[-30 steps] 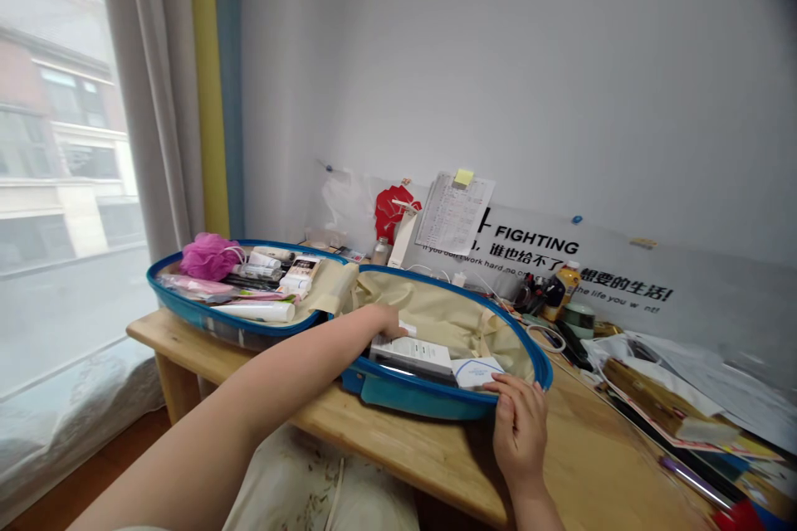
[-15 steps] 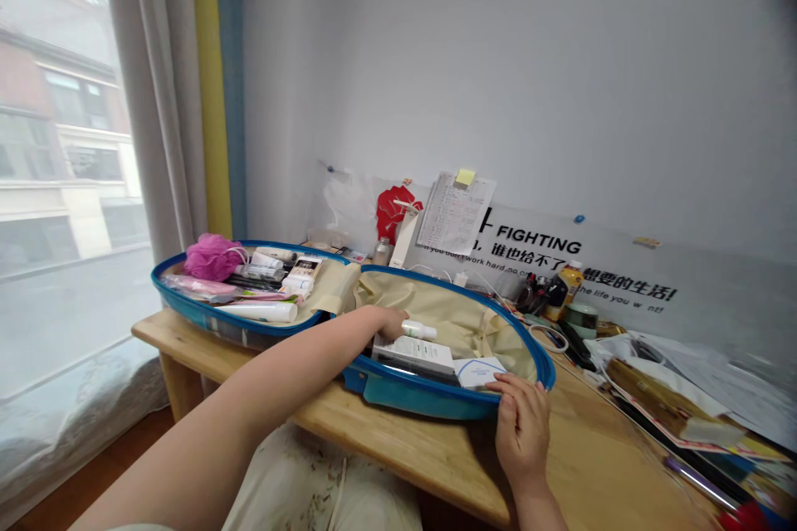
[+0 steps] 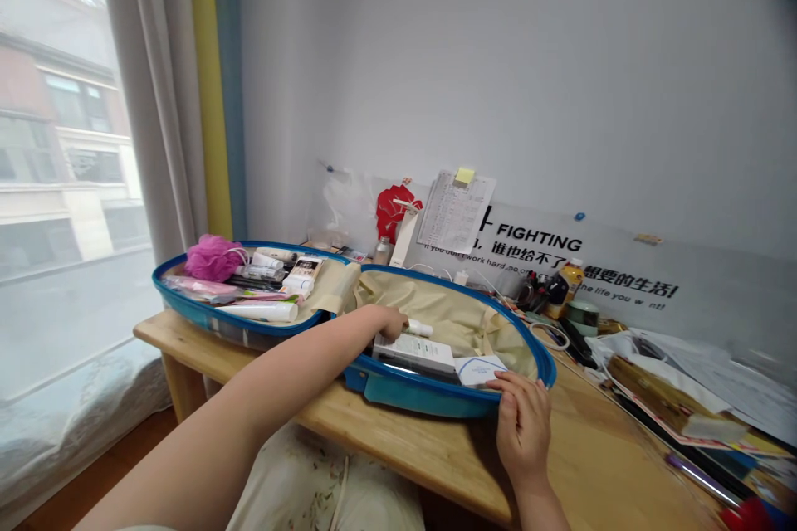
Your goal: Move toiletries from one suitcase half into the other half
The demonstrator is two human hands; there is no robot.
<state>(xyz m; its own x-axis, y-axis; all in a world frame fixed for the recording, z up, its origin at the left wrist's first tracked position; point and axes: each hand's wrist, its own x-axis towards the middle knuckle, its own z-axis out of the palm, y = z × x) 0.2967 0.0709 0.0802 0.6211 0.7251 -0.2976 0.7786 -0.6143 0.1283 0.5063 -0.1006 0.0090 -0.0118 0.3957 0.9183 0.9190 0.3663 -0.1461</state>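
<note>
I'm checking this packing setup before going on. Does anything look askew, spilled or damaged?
Nothing looks spilled or broken. The blue suitcase lies open on the wooden table, and its left half overhangs the table's end. The left hand holds a small white bottle inside; the right hand rests on the rim.

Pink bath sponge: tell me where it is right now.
The pink bath sponge sits at the far left end of the open blue case, in the half nearest the window, beside the tubes.
</note>
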